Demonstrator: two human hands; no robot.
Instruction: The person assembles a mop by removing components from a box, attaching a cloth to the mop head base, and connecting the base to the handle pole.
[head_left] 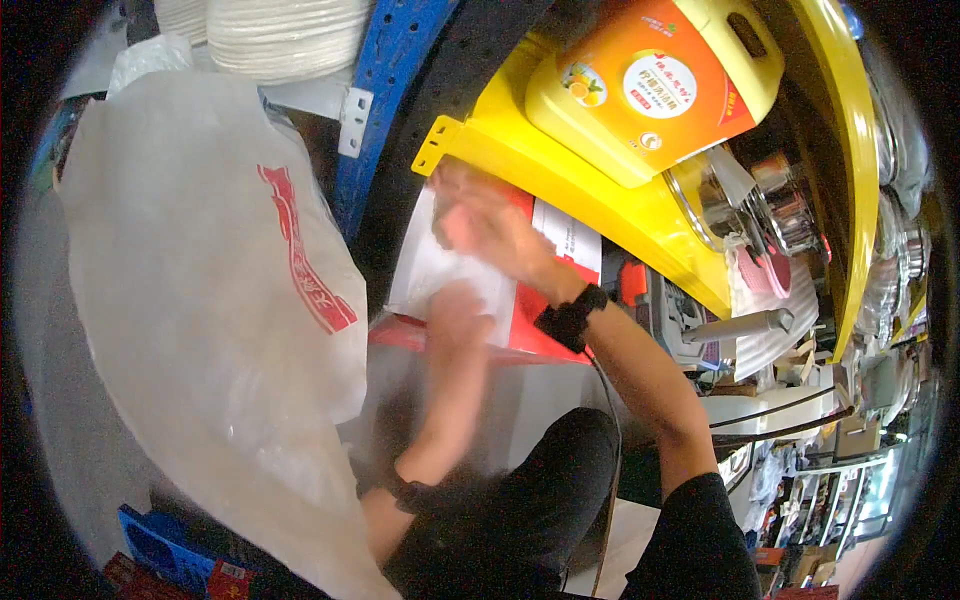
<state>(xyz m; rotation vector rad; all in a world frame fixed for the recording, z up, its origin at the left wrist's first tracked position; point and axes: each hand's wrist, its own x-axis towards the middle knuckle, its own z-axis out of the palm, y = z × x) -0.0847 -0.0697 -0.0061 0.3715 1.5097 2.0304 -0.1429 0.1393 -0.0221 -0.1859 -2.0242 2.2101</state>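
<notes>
A red and white box sits on a low level beneath the yellow shelf. Over its pale left part is my right hand, reaching in from the right with a black band on the wrist. My left hand is at the box's near side, below the right one, also with a dark band on its wrist. Both hands are smeared by motion, so the fingers and anything in them cannot be made out. Whitish, shiny material lies between the hands on the box.
A big white sack with a red printed ribbon fills the left. The yellow shelf juts out above the box, carrying a yellow jug and metal pots. A blue post stands behind. My bent knee is close below.
</notes>
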